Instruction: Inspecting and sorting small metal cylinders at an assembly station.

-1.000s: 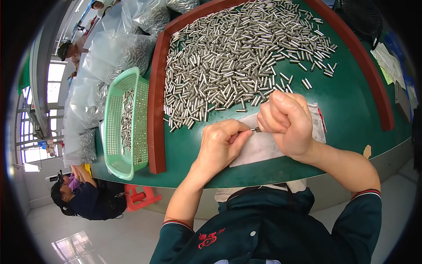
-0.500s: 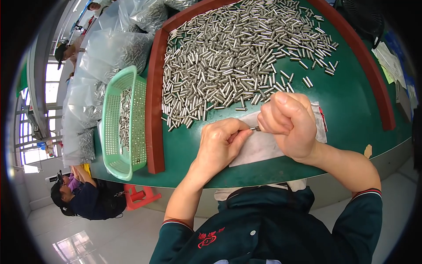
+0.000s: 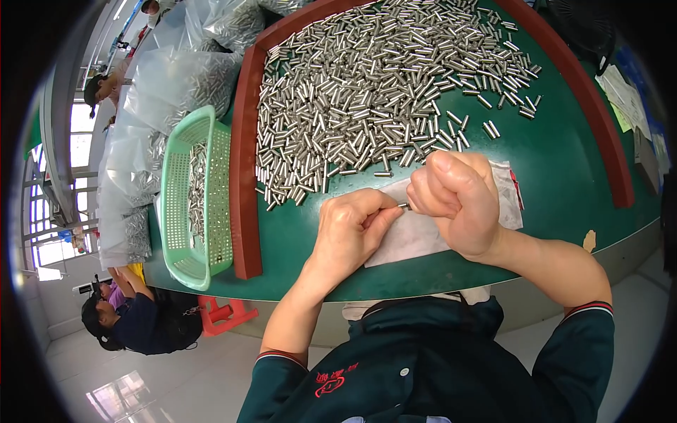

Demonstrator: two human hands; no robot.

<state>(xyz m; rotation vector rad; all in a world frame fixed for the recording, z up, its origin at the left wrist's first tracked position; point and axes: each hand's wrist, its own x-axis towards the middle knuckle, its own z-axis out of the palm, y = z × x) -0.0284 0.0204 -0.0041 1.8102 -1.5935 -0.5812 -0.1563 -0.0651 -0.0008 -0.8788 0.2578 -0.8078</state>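
Between thumb and forefinger, my left hand (image 3: 345, 231) pinches a short metal pin (image 3: 404, 206), only a small part of which shows. My right hand (image 3: 462, 204) is closed like a fist, thumb on top, right beside the pin's other end. Its curled fingers hide whatever is inside them. Both hands are over a pale cloth (image 3: 416, 238) laid on the green tabletop (image 3: 557, 176). Just beyond them spreads a large heap of shiny metal pins (image 3: 374, 99), with a few lying loose at its right edge.
A red-brown raised border (image 3: 245, 176) frames the heap. Left of it stands a pale green plastic basket (image 3: 220, 211) with metal pins inside. Clear bags of metal parts (image 3: 180, 84) line the far left. Another person (image 3: 137, 317) sits at lower left near a red stool (image 3: 226, 315).
My right hand has shifted very slightly left, while my left hand keeps its pinch on the pin. The whole view has moved a little.
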